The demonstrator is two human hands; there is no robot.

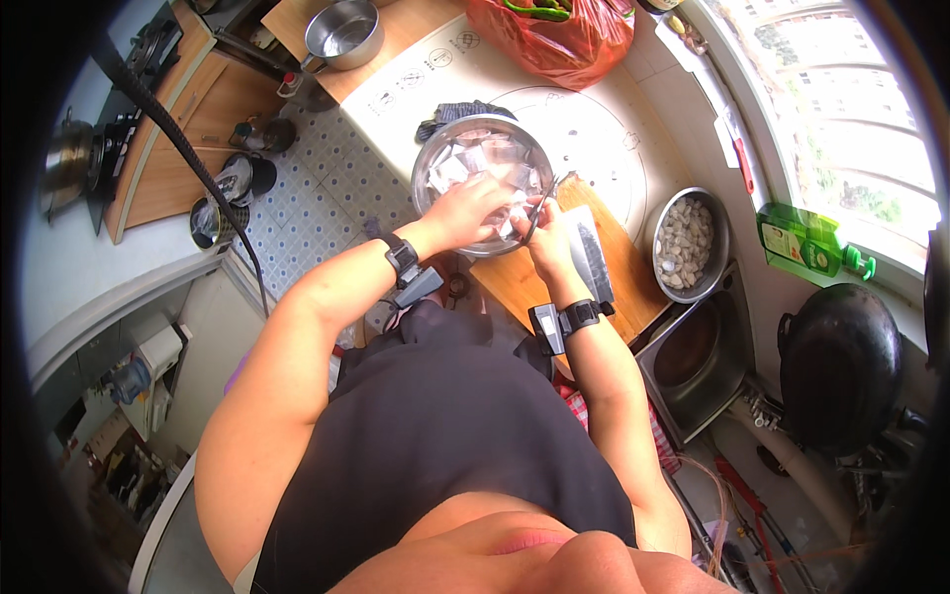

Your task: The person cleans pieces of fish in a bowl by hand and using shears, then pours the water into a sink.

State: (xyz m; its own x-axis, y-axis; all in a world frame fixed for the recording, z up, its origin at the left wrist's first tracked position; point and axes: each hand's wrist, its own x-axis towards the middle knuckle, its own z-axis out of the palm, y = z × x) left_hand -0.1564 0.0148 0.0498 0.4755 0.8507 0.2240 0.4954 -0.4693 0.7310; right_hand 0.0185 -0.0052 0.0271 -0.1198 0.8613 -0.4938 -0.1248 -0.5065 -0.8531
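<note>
A round metal bowl (551,160) full of large pale food pieces (475,157) stands before me; I cannot tell what food it is. My left hand (467,211) reaches over its near rim, its fingers on a pale piece (512,220). Close beside it, my right hand (548,236) grips dark-handled scissors (536,217), the blades partly hidden by glare and fingers. Under my right forearm lies a wooden cutting board (623,275), with a broad-bladed knife (591,249) across it. Right of the board, a second metal bowl (721,252) holds many small pale chunks (684,241).
A red plastic bag (557,44) with green peppers and a metal saucepan (344,37) stand farther back. Dark cloth (467,115) lies behind the bowl. At right are a sink (694,356), a green soap bottle (805,241), a red-handled knife (742,160) and a black wok (839,367).
</note>
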